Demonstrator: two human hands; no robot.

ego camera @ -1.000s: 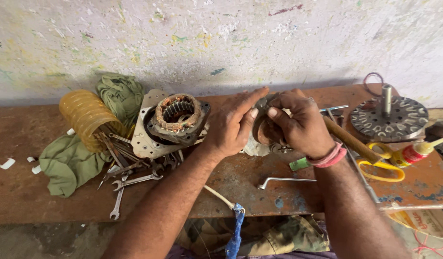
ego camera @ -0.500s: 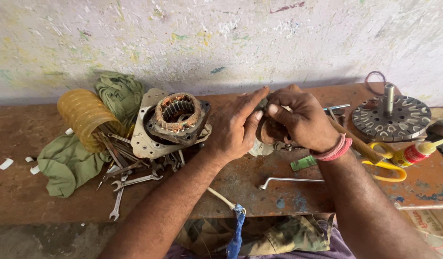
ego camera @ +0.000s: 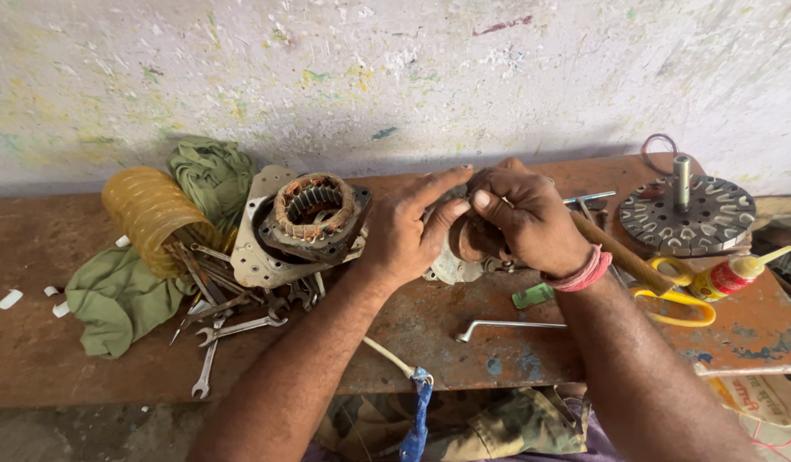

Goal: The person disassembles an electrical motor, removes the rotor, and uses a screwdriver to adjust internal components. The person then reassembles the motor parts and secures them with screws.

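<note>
- While our two hands meet above the middle of the rusty brown metal bench (ego camera: 87,257), we hold a small round rusty-brown metal part (ego camera: 469,239) between them, lifted off the bench so that both hands can reach around it.
- Our right hand (ego camera: 524,221) curls over the part from above, its fingers pressed together and bent around the rim; our left hand (ego camera: 408,231) steadies it from the side, index finger stretched out over the top and thumb pressed against the part's face.
- Just beneath the hands lies one pale grey cast housing (ego camera: 447,267), mostly hidden by them.
- To the left, one copper-wound stator in its square grey metal frame (ego camera: 306,224) leans tilted against the heap of tools, apart from our left hand.
- We count one ribbed yellow coil of hose (ego camera: 151,214), lying on one crumpled green cloth (ego camera: 121,295).
- At least three steel open-ended spanners (ego camera: 228,329) lie fanned out below the stator; others in the heap are too tangled to count.
- One bent steel rod key (ego camera: 507,326) lies near the front edge.
- On the right sit one slotted dark grey rotor disc with an upright shaft (ego camera: 686,214), one pair of yellow-handled scissors (ego camera: 678,299), one red-capped glue bottle (ego camera: 734,275) and one wooden handle (ego camera: 622,257), all within easy reach.
</note>
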